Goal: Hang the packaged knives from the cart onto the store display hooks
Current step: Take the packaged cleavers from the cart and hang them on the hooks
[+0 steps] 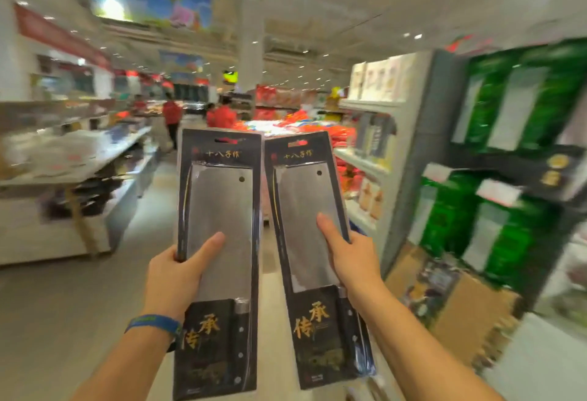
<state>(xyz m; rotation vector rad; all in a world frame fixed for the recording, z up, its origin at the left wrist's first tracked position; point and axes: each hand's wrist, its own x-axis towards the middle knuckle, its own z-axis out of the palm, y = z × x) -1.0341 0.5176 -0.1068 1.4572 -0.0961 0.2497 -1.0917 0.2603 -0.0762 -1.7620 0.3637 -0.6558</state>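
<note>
Two packaged knives are held upright, side by side: the left pack [219,257] is gripped by the left hand [178,273], the right pack [313,257] by the right hand [352,257], each showing a cleaver inside.

Pale store floor [79,305] running down the aisle, cardboard box [451,302] set on it at the right against the foot of the display rack [495,172], low white shelving [63,178] stood along its left edge, goods blurred
</note>
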